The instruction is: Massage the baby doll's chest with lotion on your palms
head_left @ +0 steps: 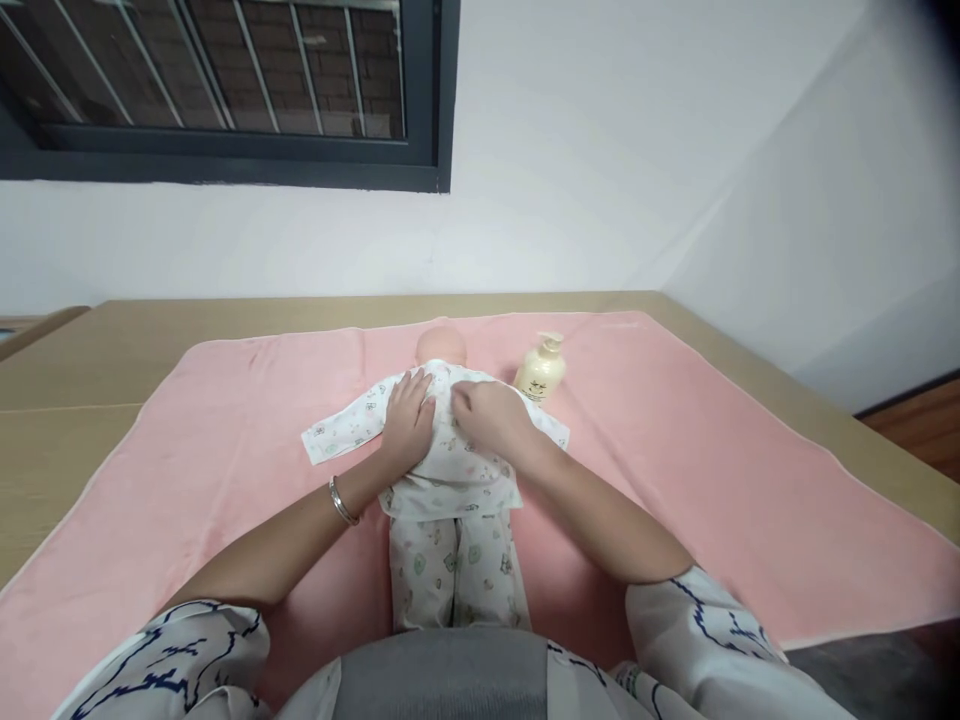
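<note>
A bald baby doll (441, 345) lies stretched out with its head away from me; no face shows. It wears a white patterned top (450, 485) and matching trousers (487, 570). My left hand (409, 420) rests flat on the left side of the top, near the shoulder, its fingers stretched out. On the other side of the upper body is my right hand (491, 415), closed with curled fingers against the cloth. Its palm is hidden, so whether it pinches any fabric cannot be seen. The doll's left-side sleeve (345, 425) spreads outward; my right hand and forearm partly cover the other.
A pale yellow pump bottle (541, 370) stands just beyond the right sleeve. Under everything is a pink cloth (247, 440) spread over a wooden tabletop (225, 318). A white wall (570, 200) and a dark-framed window (300, 150) are behind.
</note>
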A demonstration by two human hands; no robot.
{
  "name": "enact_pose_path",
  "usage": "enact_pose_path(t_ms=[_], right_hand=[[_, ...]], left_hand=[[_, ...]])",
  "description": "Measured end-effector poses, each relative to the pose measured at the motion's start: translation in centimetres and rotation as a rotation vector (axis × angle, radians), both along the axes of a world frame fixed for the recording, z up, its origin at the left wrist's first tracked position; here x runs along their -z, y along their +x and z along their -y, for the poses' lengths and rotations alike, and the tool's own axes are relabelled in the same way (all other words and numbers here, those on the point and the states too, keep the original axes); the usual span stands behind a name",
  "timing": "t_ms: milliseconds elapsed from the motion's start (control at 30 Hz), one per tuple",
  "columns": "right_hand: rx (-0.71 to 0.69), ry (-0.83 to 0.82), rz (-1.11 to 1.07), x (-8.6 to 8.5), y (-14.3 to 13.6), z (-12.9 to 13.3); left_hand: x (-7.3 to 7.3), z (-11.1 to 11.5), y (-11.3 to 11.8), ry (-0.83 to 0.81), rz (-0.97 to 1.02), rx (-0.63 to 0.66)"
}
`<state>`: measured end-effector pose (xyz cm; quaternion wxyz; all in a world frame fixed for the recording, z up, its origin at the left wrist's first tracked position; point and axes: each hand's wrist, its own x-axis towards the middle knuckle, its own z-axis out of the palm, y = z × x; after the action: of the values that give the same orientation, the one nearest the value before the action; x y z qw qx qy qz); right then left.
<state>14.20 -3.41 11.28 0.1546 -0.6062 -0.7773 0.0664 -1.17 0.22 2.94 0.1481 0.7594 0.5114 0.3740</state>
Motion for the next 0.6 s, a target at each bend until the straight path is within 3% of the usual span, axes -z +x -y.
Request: enact_pose_path(t_ms=[133, 300, 467, 600], right_hand=[[-0.103, 0.226, -0.135, 1.6, 0.1, -1.7], [-0.207, 0.186, -0.092, 4.6, -0.7, -2.6], [-0.179, 0.35, -0.15, 4.5, -0.7, -2.4], [-0.243, 0.297, -0.078, 5.0, -0.8, -2.4]], left_hand=[[0.7, 0.3, 0.1, 0.046, 0.096, -0.029], [1.2, 0.2, 0.2, 0.094, 0.199, -0.052], [1.5, 0.1, 0.2, 0.107, 0.252, -0.033], [1.6, -0.1, 0.2, 0.13, 0.248, -0.03]])
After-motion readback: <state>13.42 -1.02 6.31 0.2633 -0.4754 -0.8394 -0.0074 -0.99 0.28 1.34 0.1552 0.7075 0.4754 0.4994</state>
